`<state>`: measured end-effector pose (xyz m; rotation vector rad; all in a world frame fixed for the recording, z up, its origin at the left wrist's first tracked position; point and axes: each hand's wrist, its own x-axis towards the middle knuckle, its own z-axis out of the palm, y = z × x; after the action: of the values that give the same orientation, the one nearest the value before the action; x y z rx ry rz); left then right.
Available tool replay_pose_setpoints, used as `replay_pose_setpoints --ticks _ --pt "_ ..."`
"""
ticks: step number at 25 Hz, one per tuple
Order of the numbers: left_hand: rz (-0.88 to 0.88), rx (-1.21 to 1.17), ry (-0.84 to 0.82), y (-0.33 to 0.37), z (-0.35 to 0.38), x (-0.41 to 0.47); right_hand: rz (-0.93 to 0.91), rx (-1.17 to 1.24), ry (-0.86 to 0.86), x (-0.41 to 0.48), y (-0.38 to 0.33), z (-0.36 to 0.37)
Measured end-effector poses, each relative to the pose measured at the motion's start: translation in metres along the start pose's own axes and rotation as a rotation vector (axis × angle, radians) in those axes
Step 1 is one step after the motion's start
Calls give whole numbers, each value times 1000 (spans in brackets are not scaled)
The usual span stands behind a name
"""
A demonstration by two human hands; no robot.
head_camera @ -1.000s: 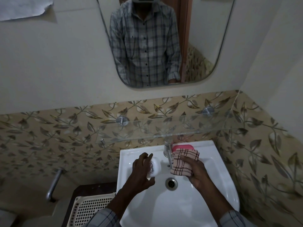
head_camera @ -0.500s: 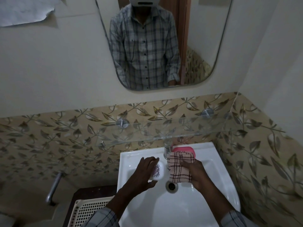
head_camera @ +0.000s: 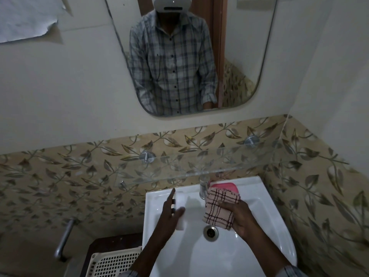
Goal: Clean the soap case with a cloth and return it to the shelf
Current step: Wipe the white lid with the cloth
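– Over the sink (head_camera: 259, 196), left side, what is being held?
– White soap case (head_camera: 180, 199) is being gripped by the left hand (head_camera: 169, 214), thumb across it, index finger sticking out straight.
– Right hand (head_camera: 241, 218)?
– Checked cloth (head_camera: 220, 208) is being clutched just beside the faucet (head_camera: 203, 186), apart from the case. Pink item (head_camera: 224, 186) on the sink's back rim is being half hidden by it. Glass shelf (head_camera: 199, 166) is being left bare above.

Left hand (head_camera: 171, 213) edge-on, palm facing right, index straight and pointing away, thumb pinching case (head_camera: 180, 201) against the other fingers. Right hand (head_camera: 240, 218) back up, thumb clamped over cloth (head_camera: 219, 208). Both forearms reach forward, converging slightly; hands apart.
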<state>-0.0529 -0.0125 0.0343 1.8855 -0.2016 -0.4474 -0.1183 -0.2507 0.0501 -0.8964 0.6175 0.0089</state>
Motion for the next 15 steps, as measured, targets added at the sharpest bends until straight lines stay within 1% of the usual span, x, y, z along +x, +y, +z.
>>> replay_pose_setpoints --ticks 2,3,4,6,7,9,10,12,14,15 --pt "-128 -348 -17 5 -2 5 -81 -105 -2 -3 3 10" --pt "-146 -460 -23 6 1 7 -149 -218 6 -5 4 19" --pt "-145 -521 -16 9 6 8 -227 -360 26 -5 6 29" --pt "-161 -537 4 20 22 8 -354 -571 109 -12 12 56" --pt "-173 -519 1 22 31 8 -361 -572 143 -15 17 70" --pt "-167 -479 -20 22 42 9 -271 -472 142 -19 32 85" --pt "-155 -479 -12 23 42 11 -248 -485 97 -19 38 85" --pt "-205 -505 66 31 34 18 -278 -661 -59 -19 41 74" --pt "-334 -474 152 40 29 26 -384 -864 -275 -17 37 57" --pt "-377 -463 151 39 29 29 -435 -929 -336 -17 34 52"
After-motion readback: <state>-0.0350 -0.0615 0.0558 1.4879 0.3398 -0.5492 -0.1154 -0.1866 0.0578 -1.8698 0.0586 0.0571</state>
